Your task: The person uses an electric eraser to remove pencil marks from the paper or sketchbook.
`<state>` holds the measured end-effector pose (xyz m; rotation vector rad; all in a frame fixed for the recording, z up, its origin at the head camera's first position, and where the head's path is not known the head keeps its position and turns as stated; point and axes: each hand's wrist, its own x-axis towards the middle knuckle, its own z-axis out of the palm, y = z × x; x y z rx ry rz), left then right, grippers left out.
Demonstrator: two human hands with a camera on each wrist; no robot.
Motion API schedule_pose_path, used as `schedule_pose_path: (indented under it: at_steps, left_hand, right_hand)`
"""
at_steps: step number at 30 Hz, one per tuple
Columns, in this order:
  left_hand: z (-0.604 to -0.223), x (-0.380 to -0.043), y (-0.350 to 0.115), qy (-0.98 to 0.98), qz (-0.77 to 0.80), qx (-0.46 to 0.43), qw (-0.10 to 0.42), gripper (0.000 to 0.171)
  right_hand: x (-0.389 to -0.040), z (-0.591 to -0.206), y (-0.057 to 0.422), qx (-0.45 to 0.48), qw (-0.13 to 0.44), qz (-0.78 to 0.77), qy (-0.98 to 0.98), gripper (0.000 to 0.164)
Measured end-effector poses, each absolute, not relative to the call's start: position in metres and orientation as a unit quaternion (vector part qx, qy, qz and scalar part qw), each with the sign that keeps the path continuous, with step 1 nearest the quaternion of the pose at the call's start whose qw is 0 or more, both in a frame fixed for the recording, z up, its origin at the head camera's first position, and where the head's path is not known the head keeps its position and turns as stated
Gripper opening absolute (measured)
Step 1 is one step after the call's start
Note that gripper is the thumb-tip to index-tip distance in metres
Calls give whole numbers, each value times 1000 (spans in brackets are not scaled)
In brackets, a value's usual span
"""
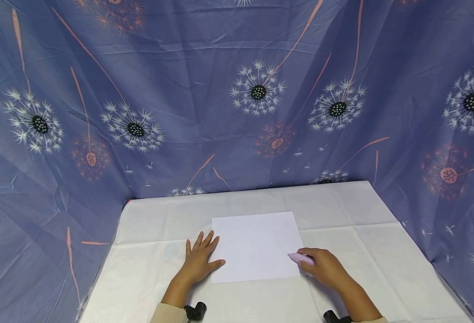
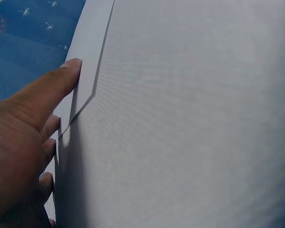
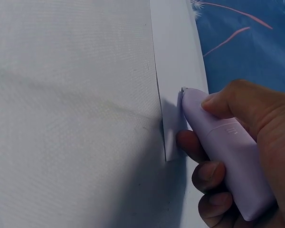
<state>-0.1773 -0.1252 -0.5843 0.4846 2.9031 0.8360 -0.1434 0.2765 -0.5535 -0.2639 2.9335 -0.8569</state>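
A blank white sheet of paper [image 1: 255, 246] lies on the cloth-covered table. My left hand [image 1: 198, 261] rests with spread fingers at the paper's left edge, its thumb over the margin; in the left wrist view the thumb [image 2: 61, 83] reaches to the sheet near its corner. Between thumb and curled fingers my right hand [image 1: 323, 268] holds a chunky lilac pen-shaped tool [image 3: 228, 152] with a small metallic tip. That tip points left, over the paper's right part. In the right wrist view, the tool overlaps the sheet [image 3: 173, 57] near a corner.
A white creased cloth [image 1: 342, 255] covers the table. Blue fabric with dandelion prints [image 1: 204, 98] hangs behind and along both sides. Black wrist straps [image 1: 196, 311] show at both sleeves along the bottom of the head view.
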Motion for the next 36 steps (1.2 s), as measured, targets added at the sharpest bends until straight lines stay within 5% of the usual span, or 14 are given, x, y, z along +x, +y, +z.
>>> schedule_pose_path:
  at_steps: [36]
  left_hand:
    - [-588, -179, -125, 948, 274, 160, 34, 79]
  right_hand:
    - [-144, -550, 272, -94, 25, -269, 958, 24]
